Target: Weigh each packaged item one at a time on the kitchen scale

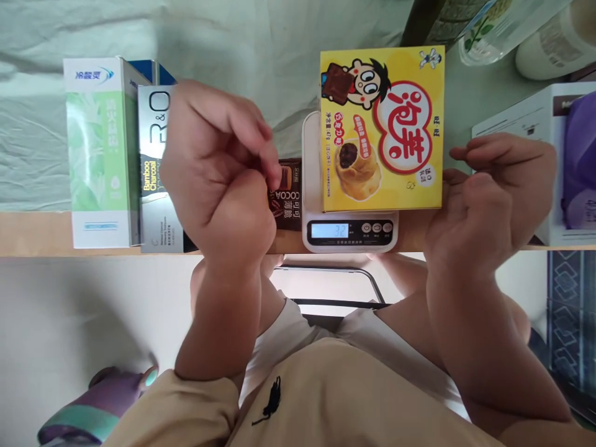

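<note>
My left hand point(218, 167) is closed, with thumb and fingertips together at the left end of a dark brown cocoa snack packet point(291, 208). The fingers hide that end of the packet, which lies against the left side of a white kitchen scale point(311, 149). On the scale rests a square yellow puff snack box point(372, 124), its printed front facing up. The scale's lit display point(329, 231) seems to read 32. Beside the box's right edge, my right hand point(493, 192) is open with fingers loosely bent and nothing visible in it.
Left of my left hand stand a green-and-white toothpaste box point(102, 155) and a silver-black bamboo charcoal box point(161, 223). Farther right are a white box point(516, 118), a purple packet point(582, 155) and a clear container point(503, 37). The wooden table edge point(37, 233) runs in front of me.
</note>
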The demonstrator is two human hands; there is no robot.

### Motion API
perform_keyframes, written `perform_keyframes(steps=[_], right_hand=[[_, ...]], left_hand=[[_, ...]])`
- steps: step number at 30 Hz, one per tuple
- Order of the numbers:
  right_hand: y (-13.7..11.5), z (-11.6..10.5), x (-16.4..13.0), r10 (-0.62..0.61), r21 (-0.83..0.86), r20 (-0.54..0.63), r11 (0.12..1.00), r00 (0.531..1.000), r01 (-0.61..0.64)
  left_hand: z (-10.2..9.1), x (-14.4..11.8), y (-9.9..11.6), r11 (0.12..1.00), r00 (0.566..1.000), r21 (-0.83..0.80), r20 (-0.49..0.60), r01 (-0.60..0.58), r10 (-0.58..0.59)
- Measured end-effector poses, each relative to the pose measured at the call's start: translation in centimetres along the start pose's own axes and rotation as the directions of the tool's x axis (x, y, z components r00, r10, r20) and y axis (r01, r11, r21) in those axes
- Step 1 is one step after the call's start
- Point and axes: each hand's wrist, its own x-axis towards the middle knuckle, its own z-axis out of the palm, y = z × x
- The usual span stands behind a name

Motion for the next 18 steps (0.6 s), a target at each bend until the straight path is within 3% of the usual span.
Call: perform_keyframes(steps=[3, 7, 11, 16, 18], right_hand=[[0.1, 0.2, 0.0, -0.021, 0.101, -0.020, 0.995, 1.000, 0.023], [-0.1, 0.4, 0.1, -0.023, 0.137, -0.023, 0.990, 0.999, 0.026], [-0.2, 0.4, 0.2, -0.046, 0.094, -0.008, 0.995, 0.999, 0.046], [-0.5, -0.2, -0.2, -0.022, 0.057, 0.061, 0.998, 0.998, 0.018], [-0.8, -0.4, -0.5, 0.030, 0.049, 0.148, 0.998, 0.989, -0.038]], left_hand=[[-0.4, -0.2, 0.3, 0.999, 0.990, 0.034, 0.139, -0.041, 0.036], [0.6, -0.8, 0.6, 0.993, 0.994, 0.090, 0.073, 0.080, -0.087], [1.1, -0.9, -0.6, 0.998, 0.986, 0.047, 0.167, -0.033, 0.025], [0.4, -1.1, -2.0, 0.995, 0.986, 0.085, 0.156, 0.045, -0.058], [0.1, -1.5, -2.4, 0.987, 0.975, 0.159, 0.220, -0.003, -0.032]])
